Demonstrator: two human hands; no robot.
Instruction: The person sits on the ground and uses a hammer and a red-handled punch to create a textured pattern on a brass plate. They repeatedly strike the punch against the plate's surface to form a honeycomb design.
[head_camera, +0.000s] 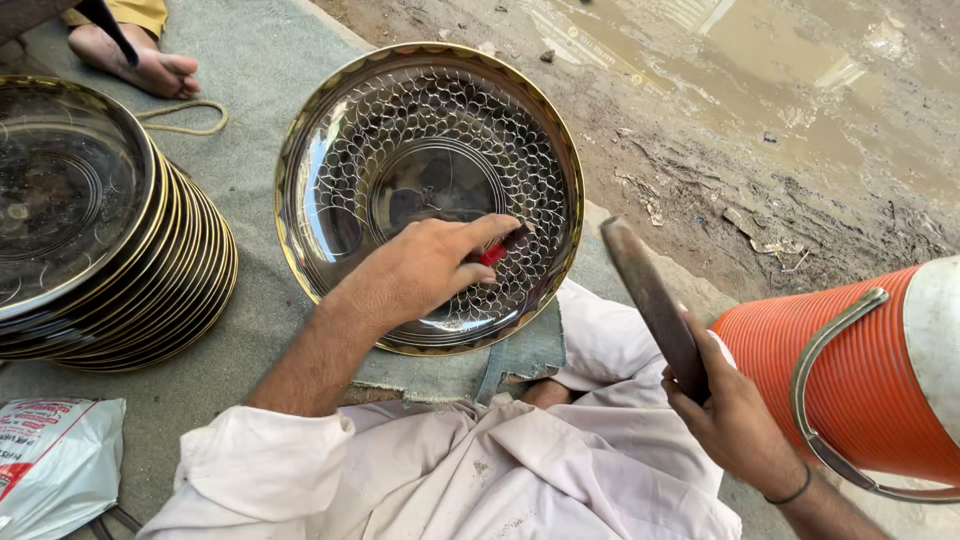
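Your pale, creased clothing (470, 470) is filling the bottom of the view, and just above it your right hand (735, 410) is wrapping its fingers tight round the lower end of a dark flat bar (650, 300), which is tilting up and to the left, clear of the plate. Your left hand (425, 265) is reaching over the big engraved metal plate (430, 190), fingers curling closed around a small red-marked tool (497, 252) and pressing it onto the scale pattern near the plate's lower right rim. That plate is lying on the grey cloth (260, 90) in front of you. A stack of gold-rimmed plates (110, 240) is sitting to the left, an orange ribbed cooler (850, 370) to your right, and a bare foot (150, 65) is resting top left.
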